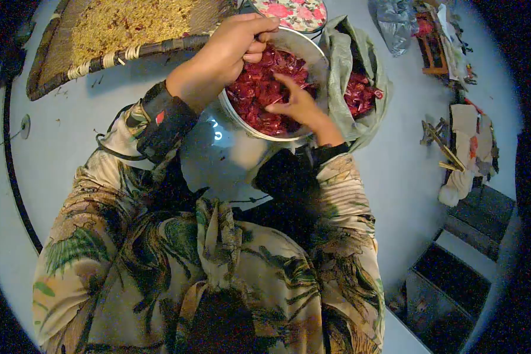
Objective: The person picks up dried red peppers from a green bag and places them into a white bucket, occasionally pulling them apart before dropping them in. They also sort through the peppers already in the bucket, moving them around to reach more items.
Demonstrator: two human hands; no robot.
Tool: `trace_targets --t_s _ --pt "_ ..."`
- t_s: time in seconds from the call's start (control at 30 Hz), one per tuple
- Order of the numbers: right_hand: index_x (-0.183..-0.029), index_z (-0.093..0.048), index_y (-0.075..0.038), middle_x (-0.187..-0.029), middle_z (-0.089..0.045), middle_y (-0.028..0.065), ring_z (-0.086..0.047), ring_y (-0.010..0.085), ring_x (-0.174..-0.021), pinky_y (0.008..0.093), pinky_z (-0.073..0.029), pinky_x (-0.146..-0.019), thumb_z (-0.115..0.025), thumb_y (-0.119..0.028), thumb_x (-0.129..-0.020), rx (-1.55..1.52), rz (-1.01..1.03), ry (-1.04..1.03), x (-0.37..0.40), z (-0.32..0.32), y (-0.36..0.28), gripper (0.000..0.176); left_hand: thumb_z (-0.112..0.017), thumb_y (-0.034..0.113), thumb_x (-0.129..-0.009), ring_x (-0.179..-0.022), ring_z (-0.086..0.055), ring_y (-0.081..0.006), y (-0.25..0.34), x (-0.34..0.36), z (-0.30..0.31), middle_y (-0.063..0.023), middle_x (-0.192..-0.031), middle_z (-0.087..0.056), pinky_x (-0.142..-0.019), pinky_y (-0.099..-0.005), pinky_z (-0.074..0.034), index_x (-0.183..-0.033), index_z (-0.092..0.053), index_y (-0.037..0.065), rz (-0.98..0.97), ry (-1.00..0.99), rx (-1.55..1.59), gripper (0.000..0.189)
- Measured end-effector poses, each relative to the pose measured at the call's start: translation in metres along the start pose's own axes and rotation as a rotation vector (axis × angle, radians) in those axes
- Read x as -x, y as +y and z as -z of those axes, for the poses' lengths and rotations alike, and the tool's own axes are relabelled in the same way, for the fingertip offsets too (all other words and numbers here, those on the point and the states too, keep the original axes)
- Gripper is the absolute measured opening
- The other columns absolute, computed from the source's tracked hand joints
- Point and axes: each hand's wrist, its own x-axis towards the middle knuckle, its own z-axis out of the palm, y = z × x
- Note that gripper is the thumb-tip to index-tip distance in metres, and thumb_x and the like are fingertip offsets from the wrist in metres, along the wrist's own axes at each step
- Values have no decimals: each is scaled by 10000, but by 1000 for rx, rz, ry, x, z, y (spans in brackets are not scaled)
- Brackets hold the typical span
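Head view: a round shiny steel bowl point(310, 48) sits on the pale grey floor in front of the person, between both forearms. It is heaped nearly to the rim with dark red crumpled pieces point(256, 94). The left hand point(233, 53) is at the bowl's far rim, its grip curled closed with the fingertips pinched together over the pieces. The right hand point(301, 106) lies on the heap with a loose, spread grip, holding nothing that shows.

Judging by the fill, much already lies in the bowl. A smaller lot of the same red shows in the grey-green plastic bag point(345, 41) touching the bowl's right side.

What the left fingertips pinch is hidden, and the bowl's near wall is covered by the patterned sleeves. A woven tray of yellowish husks point(100, 62) and a pink floral lid point(295, 13) are cut off at the top.
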Motion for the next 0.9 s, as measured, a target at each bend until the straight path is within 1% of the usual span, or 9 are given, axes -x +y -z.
trace_targets --t_s 0.07,0.1,0.2,0.23,0.37,0.47,0.57,0.67,0.9 --pt "-1335 -364 -36 -1245 -485 120 -504 179 -1081 282 -432 -877 -780 -194 -682 -198 235 112 -11 9 34 791 -586 134 -845 -471 -312 -32 1 1 0 16 -654 -445 -393 -191 -205 -755 -504 68 7 -6 8 139" --pt "-1324 -381 -22 -1215 -513 120 -518 198 -1066 304 -423 -896 -758 -199 -711 -436 204 92 -2 15 24 741 -586 130 -845 -471 -314 -32 0 1 0 16 -654 -447 -393 -190 -206 -759 -506 66 7 0 7 133" --pt "-1297 -416 -10 -1210 -522 127 -517 211 -1074 321 -420 -905 -752 -233 -719 -292 21 102 6 36 39 705 -583 118 -843 -470 -316 -31 -1 1 1 16 -658 -451 -390 -187 -208 -775 -512 61 1 -14 29 115" --pt "-1276 -441 -5 -1215 -520 144 -520 229 -1072 327 -416 -910 -752 -253 -717 -120 -26 116 11 40 41 686 -582 113 -843 -470 -315 -31 -1 0 2 15 -660 -452 -390 -186 -209 -780 -513 59 -3 -23 40 108" --pt "-1258 -434 36 -1209 -534 177 -519 262 -1099 355 -404 -932 -766 -268 -691 159 -140 -23 13 40 48 724 -539 154 -883 -473 -294 -16 0 3 -2 63 -611 -373 -373 -176 -203 -798 -505 98 -8 -12 -23 108" --pt "-1254 -428 48 -1201 -537 200 -518 278 -1115 357 -400 -942 -760 -319 -679 204 -54 -105 14 29 46 759 -536 151 -885 -472 -294 -17 -1 2 -3 63 -611 -372 -373 -179 -199 -801 -507 96 -14 -6 -20 105" --pt "-1275 -396 47 -1176 -538 241 -527 321 -1102 370 -413 -932 -735 -375 -678 500 21 -178 18 8 9 805 -549 140 -872 -465 -299 -21 -2 -1 0 45 -628 -399 -374 -181 -200 -790 -507 83 0 -15 -1 109" --pt "-1279 -372 53 -1146 -539 267 -539 360 -1066 398 -436 -898 -705 -399 -687 729 -162 -290 11 -18 -7 816 -580 121 -845 -457 -313 -31 -3 -3 4 14 -660 -449 -377 -185 -204 -784 -518 56 5 -23 26 109" --pt "-1187 -435 40 -952 -614 244 -591 393 -921 453 -467 -803 -691 -309 -690 848 -35 -208 -5 -40 12 659 -561 155 -870 -451 -298 -25 -1 -1 -2 38 -622 -410 -367 -183 -199 -767 -490 84 24 2 -40 143"
